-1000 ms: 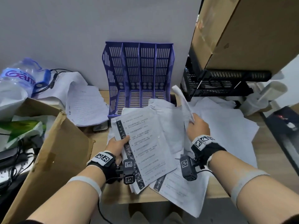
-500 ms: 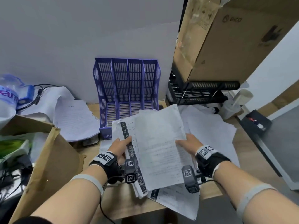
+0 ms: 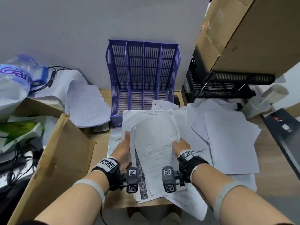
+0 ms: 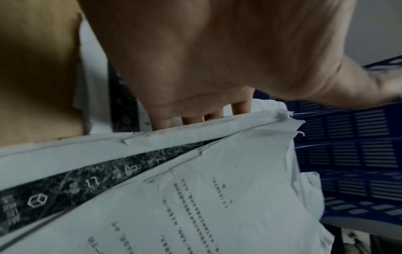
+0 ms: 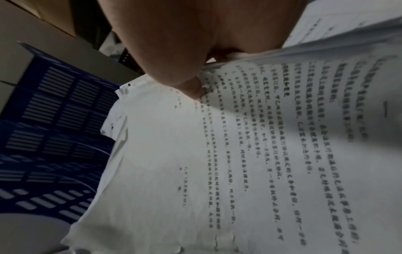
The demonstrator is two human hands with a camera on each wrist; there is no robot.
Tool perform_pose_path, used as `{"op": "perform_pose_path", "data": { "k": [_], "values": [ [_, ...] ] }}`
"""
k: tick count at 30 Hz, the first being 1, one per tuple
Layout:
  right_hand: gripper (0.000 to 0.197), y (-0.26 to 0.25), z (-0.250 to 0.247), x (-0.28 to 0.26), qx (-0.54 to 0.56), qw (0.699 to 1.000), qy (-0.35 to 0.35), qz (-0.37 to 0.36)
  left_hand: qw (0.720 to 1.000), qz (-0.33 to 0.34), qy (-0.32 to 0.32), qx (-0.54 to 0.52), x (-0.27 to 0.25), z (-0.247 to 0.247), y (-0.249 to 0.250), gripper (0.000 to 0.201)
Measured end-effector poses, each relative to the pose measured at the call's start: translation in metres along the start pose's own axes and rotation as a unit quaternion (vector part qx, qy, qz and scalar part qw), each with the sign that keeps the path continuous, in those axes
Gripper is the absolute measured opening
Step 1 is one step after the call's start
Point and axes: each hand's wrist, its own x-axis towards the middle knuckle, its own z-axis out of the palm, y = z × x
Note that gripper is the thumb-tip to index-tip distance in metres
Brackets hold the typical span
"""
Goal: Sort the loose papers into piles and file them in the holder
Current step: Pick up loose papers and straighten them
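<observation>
A stack of printed papers [image 3: 155, 143] sits between my two hands above the desk's front edge. My left hand [image 3: 124, 148] holds its left edge, thumb along the side; in the left wrist view its fingers [image 4: 195, 118] go under the stack [image 4: 217, 197]. My right hand [image 3: 181, 146] pinches the right edge, with its thumb [image 5: 191, 86] pressed on the top sheet [image 5: 239, 154]. The purple slotted file holder [image 3: 142, 70] stands upright against the wall just beyond the stack, and its compartments look empty. More loose papers [image 3: 230, 140] lie spread to the right.
A brown cardboard box [image 3: 65, 151] stands open at the left, with other sheets [image 3: 87, 104] and a water bottle [image 3: 14, 75] behind it. A large carton [image 3: 251, 30] rests on black trays [image 3: 227, 85] at the back right. A dark object [image 3: 282, 122] lies at the far right.
My right hand lifted a sheet from the right-hand papers and laid it on the stack in my left hand. Both hands now hold the stack's sides, closer together.
</observation>
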Motion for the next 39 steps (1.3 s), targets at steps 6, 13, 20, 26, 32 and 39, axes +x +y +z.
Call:
{"op": "perform_pose_path", "data": {
  "k": [6, 13, 20, 26, 32, 39],
  "values": [
    [0.030, 0.014, -0.004, -0.015, 0.024, 0.997, -0.077, -0.012, 0.983, 0.036, 0.128, 0.127, 0.016, -0.007, -0.031, 0.035],
    [0.016, 0.005, -0.065, -0.030, 0.164, 0.982, -0.019, -0.096, 0.991, 0.127, 0.022, 0.031, 0.012, 0.037, 0.017, 0.029],
    [0.016, 0.034, -0.116, -0.036, 0.314, 0.943, 0.054, -0.095, 0.979, 0.168, -0.080, 0.080, 0.016, 0.108, 0.047, 0.043],
    [0.035, 0.095, -0.112, -0.028, 0.227, 0.972, -0.039, -0.050, 0.962, 0.152, -0.004, 0.227, 0.040, 0.129, -0.004, 0.018],
    [0.066, 0.149, -0.136, 0.013, -0.070, 0.986, 0.151, 0.018, 0.926, 0.190, 0.098, 0.312, 0.046, 0.125, 0.004, 0.028],
    [0.126, 0.146, -0.116, 0.045, -0.205, 0.970, 0.119, 0.049, 0.940, 0.129, 0.159, 0.272, 0.033, 0.098, -0.010, 0.023]
  ]
}}
